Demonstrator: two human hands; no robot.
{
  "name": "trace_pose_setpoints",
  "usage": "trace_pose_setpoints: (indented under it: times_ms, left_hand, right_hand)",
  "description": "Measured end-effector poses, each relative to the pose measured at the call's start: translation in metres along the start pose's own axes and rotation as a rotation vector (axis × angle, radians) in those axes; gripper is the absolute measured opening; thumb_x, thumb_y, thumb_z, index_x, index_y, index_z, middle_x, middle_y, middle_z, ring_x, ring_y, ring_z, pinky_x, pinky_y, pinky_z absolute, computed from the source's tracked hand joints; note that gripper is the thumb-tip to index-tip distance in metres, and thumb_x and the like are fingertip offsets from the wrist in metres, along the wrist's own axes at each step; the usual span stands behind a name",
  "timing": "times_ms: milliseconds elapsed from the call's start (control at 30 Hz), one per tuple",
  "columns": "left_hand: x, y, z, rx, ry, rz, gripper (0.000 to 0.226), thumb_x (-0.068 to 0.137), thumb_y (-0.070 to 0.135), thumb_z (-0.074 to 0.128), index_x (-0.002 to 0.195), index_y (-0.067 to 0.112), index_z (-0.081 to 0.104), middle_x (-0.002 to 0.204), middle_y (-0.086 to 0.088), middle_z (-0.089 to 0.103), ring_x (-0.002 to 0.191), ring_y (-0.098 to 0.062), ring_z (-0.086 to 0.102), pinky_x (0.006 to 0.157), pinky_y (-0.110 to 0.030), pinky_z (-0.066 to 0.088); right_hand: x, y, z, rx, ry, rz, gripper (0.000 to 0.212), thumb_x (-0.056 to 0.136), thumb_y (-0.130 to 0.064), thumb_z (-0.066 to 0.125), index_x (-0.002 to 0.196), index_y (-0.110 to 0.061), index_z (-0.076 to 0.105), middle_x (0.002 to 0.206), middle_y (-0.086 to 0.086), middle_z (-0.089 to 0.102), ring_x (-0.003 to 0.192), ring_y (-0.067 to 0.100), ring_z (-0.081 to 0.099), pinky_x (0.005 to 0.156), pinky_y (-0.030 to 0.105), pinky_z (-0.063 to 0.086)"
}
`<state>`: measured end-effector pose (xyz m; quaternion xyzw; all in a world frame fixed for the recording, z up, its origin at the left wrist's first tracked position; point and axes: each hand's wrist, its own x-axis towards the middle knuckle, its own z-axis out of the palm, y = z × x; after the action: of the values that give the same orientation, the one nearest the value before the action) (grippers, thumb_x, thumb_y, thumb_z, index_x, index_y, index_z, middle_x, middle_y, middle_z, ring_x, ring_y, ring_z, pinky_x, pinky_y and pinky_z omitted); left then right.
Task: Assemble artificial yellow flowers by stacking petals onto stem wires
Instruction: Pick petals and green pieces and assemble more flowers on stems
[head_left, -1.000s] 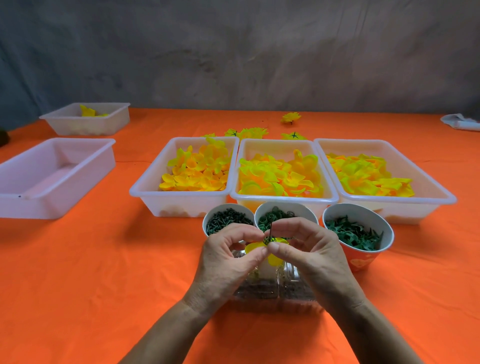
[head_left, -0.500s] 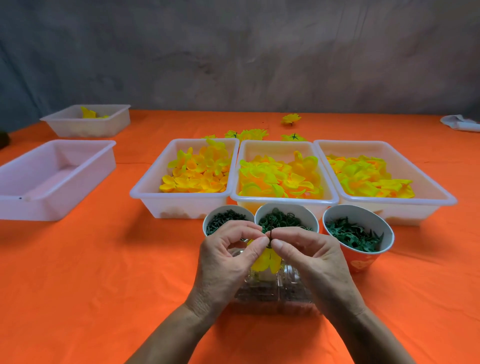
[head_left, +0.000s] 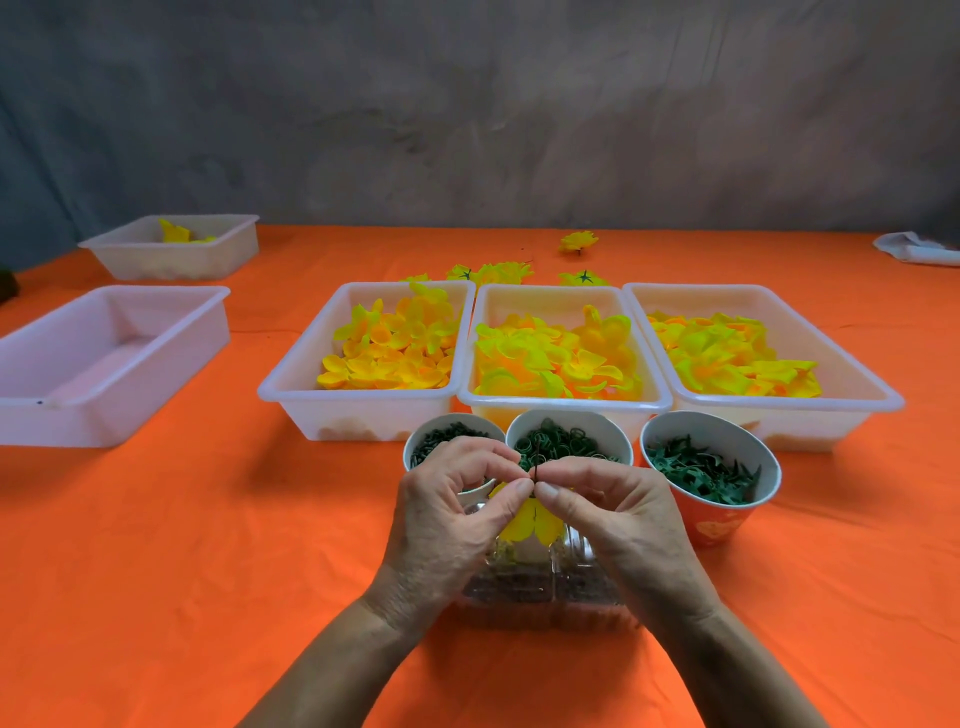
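Just soft yellow petal (head_left: 530, 522) on thin stem wire (head_left: 535, 470)

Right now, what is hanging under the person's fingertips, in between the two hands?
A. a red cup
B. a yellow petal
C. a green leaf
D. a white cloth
B: a yellow petal hangs on a thin dark stem wire that the left hand and the right hand pinch between them.

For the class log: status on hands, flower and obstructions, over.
Left hand and right hand both pinching stem wire. Yellow petal hanging beneath. Nothing blocking.
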<state>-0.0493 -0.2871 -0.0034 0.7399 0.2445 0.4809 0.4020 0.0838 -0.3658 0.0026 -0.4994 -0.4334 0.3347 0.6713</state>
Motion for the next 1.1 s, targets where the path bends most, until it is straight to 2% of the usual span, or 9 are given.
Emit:
trace_pose_setpoints:
  times_ms: [200,333,433,500,567,633,733,933,1100]
  left_hand:
    - [-0.002,-0.002,0.001,0.016,-0.012,0.02,0.003,0.074,0.016,0.071,0.072,0.018,0.071,0.089,0.006,0.067,0.09,-0.013,0.065,0.072,-0.042,0.057]
    - [0.0,-0.001,-0.001,-0.027,-0.038,-0.07,0.005,0.074,0.014,0.074,0.072,0.019,0.073,0.09,0.006,0.067,0.092,-0.016,0.065,0.075,-0.048,0.057]
    - [0.001,0.0,-0.001,-0.025,-0.018,-0.102,0.012,0.073,0.008,0.077,0.072,0.019,0.075,0.091,0.005,0.069,0.092,-0.01,0.065,0.075,-0.034,0.055]
    - [0.002,0.003,-0.002,-0.061,0.002,-0.099,0.003,0.073,0.015,0.075,0.075,0.017,0.076,0.09,0.002,0.069,0.092,-0.008,0.065,0.073,-0.019,0.05]
    - [0.002,0.006,-0.002,-0.053,0.009,-0.082,0.01,0.072,0.023,0.071,0.076,0.016,0.076,0.091,0.001,0.07,0.092,-0.008,0.065,0.073,-0.013,0.048]
    - [0.002,0.007,-0.002,-0.06,-0.007,-0.094,0.012,0.07,0.025,0.071,0.076,0.017,0.076,0.092,0.001,0.069,0.093,-0.006,0.064,0.071,-0.015,0.05]
    - [0.0,0.004,0.0,-0.06,-0.027,-0.108,0.006,0.071,0.014,0.075,0.077,0.014,0.076,0.092,-0.001,0.068,0.093,-0.006,0.064,0.073,-0.022,0.053]
    - [0.0,0.0,0.001,-0.043,-0.027,-0.111,0.003,0.074,0.007,0.075,0.076,0.01,0.076,0.091,0.0,0.067,0.091,-0.011,0.065,0.072,-0.033,0.056]
    - [0.001,-0.001,0.0,-0.015,-0.043,-0.085,0.011,0.075,0.008,0.076,0.073,0.018,0.074,0.091,0.004,0.067,0.093,-0.014,0.065,0.075,-0.048,0.056]
  right_hand:
    - [-0.001,0.003,-0.001,-0.027,-0.02,-0.024,0.008,0.062,-0.017,0.073,0.069,-0.019,0.077,0.076,0.003,0.074,0.076,0.01,0.067,0.073,0.021,0.053]
    - [0.002,0.005,-0.003,-0.026,-0.024,-0.009,0.018,0.063,-0.015,0.073,0.079,-0.007,0.075,0.08,0.007,0.074,0.079,0.012,0.067,0.073,0.021,0.052]
    - [0.002,0.005,-0.007,-0.006,-0.044,0.017,0.021,0.069,-0.014,0.07,0.087,-0.003,0.075,0.09,0.009,0.075,0.087,0.014,0.069,0.075,0.02,0.052]
    - [0.003,0.003,-0.01,-0.027,-0.03,0.004,0.02,0.072,-0.016,0.069,0.089,-0.008,0.075,0.092,0.006,0.075,0.09,0.013,0.069,0.074,0.018,0.052]
    - [0.005,0.002,-0.012,-0.065,-0.027,-0.032,0.019,0.072,-0.018,0.069,0.087,-0.01,0.076,0.094,0.004,0.075,0.092,0.012,0.069,0.073,0.017,0.051]
    - [0.005,0.002,-0.014,-0.154,-0.055,-0.068,0.017,0.071,-0.021,0.071,0.084,-0.013,0.078,0.096,0.0,0.074,0.096,0.012,0.067,0.073,0.018,0.051]
    - [0.004,0.002,-0.014,-0.283,-0.073,-0.094,0.014,0.069,-0.026,0.073,0.081,-0.02,0.079,0.096,-0.007,0.073,0.1,0.011,0.065,0.072,0.017,0.051]
    - [0.005,0.002,-0.013,-0.395,-0.045,-0.101,0.014,0.068,-0.033,0.073,0.08,-0.026,0.078,0.094,-0.009,0.072,0.104,0.015,0.061,0.086,0.044,0.051]
    - [0.007,0.001,-0.011,-0.418,-0.048,-0.1,0.006,0.07,-0.023,0.077,0.076,-0.024,0.076,0.091,-0.006,0.071,0.105,0.014,0.059,0.086,0.044,0.052]
